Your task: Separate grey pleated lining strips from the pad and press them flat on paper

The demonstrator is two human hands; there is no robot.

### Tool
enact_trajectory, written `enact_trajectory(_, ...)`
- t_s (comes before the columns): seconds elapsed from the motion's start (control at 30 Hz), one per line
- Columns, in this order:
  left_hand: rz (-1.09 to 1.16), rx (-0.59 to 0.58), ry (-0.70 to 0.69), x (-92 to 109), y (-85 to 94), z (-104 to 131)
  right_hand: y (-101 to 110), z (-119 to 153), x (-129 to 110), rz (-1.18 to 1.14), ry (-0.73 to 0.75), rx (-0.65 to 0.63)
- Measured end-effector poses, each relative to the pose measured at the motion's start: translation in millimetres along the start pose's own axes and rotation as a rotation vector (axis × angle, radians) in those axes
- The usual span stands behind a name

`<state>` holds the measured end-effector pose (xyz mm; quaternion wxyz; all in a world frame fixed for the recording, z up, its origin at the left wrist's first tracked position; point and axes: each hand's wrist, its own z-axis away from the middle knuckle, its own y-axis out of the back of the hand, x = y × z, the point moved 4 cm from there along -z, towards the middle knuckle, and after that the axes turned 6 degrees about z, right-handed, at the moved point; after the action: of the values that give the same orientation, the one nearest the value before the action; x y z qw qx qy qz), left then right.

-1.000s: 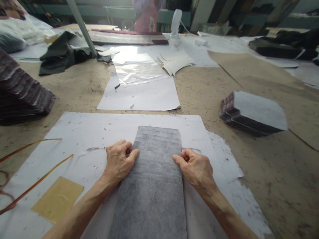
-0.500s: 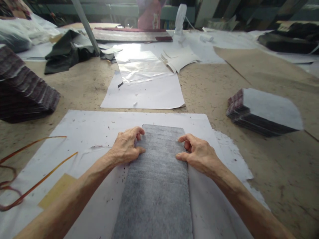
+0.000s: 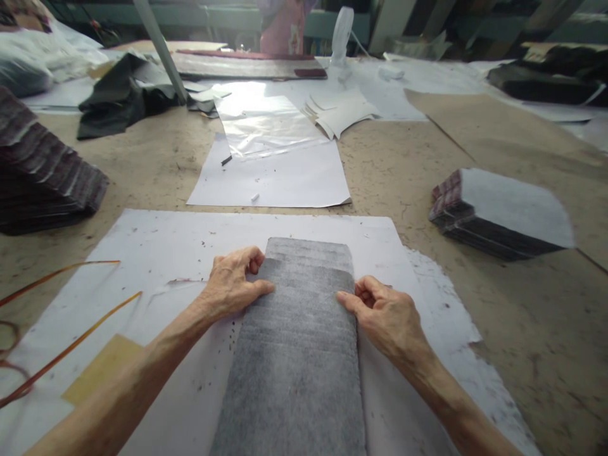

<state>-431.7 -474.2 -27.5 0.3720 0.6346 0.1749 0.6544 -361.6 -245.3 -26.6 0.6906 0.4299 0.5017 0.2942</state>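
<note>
A long row of overlapping grey fabric-like sheets [image 3: 299, 342], with stepped edges showing near its far end, lies in front of me. At its left edge, my left hand [image 3: 235, 278] has its thumb over the top and its fingers curled against the side. My right hand [image 3: 389, 310] pinches the right edge, thumb on top and bent fingers beside and under it. The right fingertips are partly hidden. Beneath everything is a large white paper sheet [image 3: 156, 237].
Stacks of dark pieces stand at left [image 3: 42, 171] and right [image 3: 508, 209]. Orange-brown glasses [image 3: 80, 345] and a yellow card [image 3: 102, 370] lie at left. Farther back are clear plastic film [image 3: 270, 123], a slanted pole [image 3: 161, 50], and a person in a pink apron [image 3: 282, 31].
My right hand has shifted slightly down and outward, and its thumb and fingers have drawn closer together at the edge. The left hand has moved slightly left, its fingers more curled.
</note>
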Motion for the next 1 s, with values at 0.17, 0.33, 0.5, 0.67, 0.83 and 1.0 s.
enact_trajectory(0.17, -0.011, 0.072, -0.03, -0.9, -2.7, 0.8, -2.1, 4.7, -1.8, 0.067, -0.007, 0.057)
enact_trajectory(0.33, -0.003, 0.089, -0.037, -3.0, -3.8, 0.0, -3.3, 3.2, -3.2, 0.044, -0.05, 0.053)
enact_trajectory(0.5, 0.002, 0.09, -0.052, -1.7, -3.1, 0.4, -2.0, 1.9, -4.0, 0.007, -0.1, 0.012)
enact_trajectory(0.67, -0.005, 0.104, -0.089, -2.0, -3.7, 1.1, -0.8, 0.0, -4.0, -0.009, -0.142, -0.016)
enact_trajectory(0.83, -0.034, 0.158, -0.113, -2.6, -6.4, 3.8, -1.1, -1.0, -5.4, 0.046, -0.145, 0.01)
enact_trajectory(1.0, -0.05, 0.232, -0.091, -4.4, -8.9, 3.5, -5.2, -1.0, -6.0, 0.133, -0.163, -0.005)
